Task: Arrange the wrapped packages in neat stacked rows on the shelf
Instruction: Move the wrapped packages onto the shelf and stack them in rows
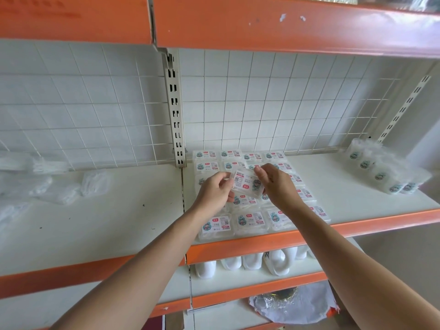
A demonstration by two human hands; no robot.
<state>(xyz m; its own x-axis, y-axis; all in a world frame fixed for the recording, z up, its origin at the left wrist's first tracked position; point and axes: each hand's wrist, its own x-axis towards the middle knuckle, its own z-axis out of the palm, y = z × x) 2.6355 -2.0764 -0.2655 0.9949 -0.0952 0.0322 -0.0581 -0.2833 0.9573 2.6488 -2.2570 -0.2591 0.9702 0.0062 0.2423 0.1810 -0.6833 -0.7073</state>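
Plastic-wrapped pack point(246, 184) is pinched by left hand point(214, 194) and right hand point(276, 184) above the rows point(250, 221); if dropped, front-edge packs could be knocked off the shelf point(357, 194).

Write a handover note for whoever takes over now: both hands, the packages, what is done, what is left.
Left hand and right hand each pinch one end of a wrapped package, tilted above the laid rows.
Done: rows run from the shelf front to the back grid.
Left: set this package down; then arrange the loose pile at the shelf's far right.
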